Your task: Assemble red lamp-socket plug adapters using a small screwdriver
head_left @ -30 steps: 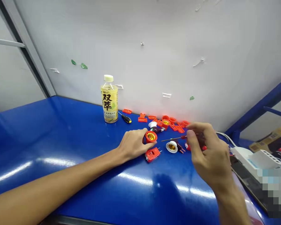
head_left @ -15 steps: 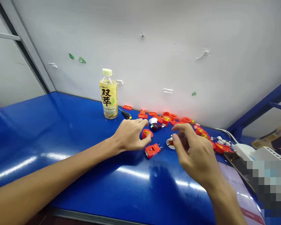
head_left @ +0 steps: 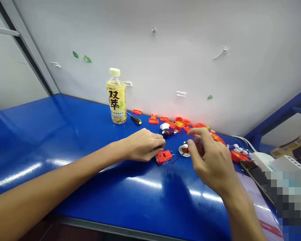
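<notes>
My left hand (head_left: 145, 145) lies on the blue table (head_left: 77, 134) with its fingers curled shut; what they cover is hidden. Its fingertips touch a red plug adapter (head_left: 164, 156) with two metal prongs. My right hand (head_left: 208, 159) is closed in a pinch on a thin red-handled screwdriver (head_left: 176, 160), whose tip points left toward the adapter. A white lamp socket (head_left: 183, 151) lies just in front of my right fingers.
A yellow drink bottle (head_left: 116, 97) stands near the wall, with a black-and-yellow screwdriver (head_left: 135, 119) beside it. Several orange sockets and parts (head_left: 180, 123) lie along the wall. A phone (head_left: 257, 175), a white power strip (head_left: 259, 157) and paper sit at the right.
My left hand has closed over the orange lamp socket, which no longer shows. My right hand has come down and left with the screwdriver toward the adapter. The camera has tilted a little.
</notes>
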{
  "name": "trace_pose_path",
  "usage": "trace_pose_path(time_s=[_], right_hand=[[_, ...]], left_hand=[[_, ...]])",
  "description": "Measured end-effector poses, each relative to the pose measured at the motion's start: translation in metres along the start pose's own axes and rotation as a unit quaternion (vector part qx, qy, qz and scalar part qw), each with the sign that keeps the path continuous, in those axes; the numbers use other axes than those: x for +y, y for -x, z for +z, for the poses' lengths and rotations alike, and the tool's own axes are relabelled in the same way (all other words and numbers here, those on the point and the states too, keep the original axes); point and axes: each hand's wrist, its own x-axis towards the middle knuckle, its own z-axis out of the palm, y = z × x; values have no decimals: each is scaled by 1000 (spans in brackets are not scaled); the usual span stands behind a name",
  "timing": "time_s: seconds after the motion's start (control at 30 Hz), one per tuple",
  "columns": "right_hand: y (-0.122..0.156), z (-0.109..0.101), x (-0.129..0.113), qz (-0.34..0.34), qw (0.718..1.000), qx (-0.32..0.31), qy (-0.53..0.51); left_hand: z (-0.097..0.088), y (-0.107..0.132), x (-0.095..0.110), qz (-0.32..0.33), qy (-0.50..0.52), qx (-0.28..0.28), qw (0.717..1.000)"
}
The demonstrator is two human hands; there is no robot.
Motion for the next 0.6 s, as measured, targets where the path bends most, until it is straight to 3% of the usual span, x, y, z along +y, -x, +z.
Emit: trace_pose_path(time_s=[0.17,0.3,0.43,0.53,0.6], right_hand=[[0,3,3,8,995,-81,61],[-1,3,3,30,993,-92,66],[-2,2,1,38,995,-94,-4],[-2,0,1,16,996,-76,-42],[-2,-3,1,-1,999,-1,-49]], left_hand=[[-2,3,-7,13,-18,-66,998],[-4,1,-2,-7,-21,-42,999],[1,-3,18,-84,10,-4,996],[10,-6,30,-139,102,-12,985],[13,-8,33,-159,149,-3,976]])
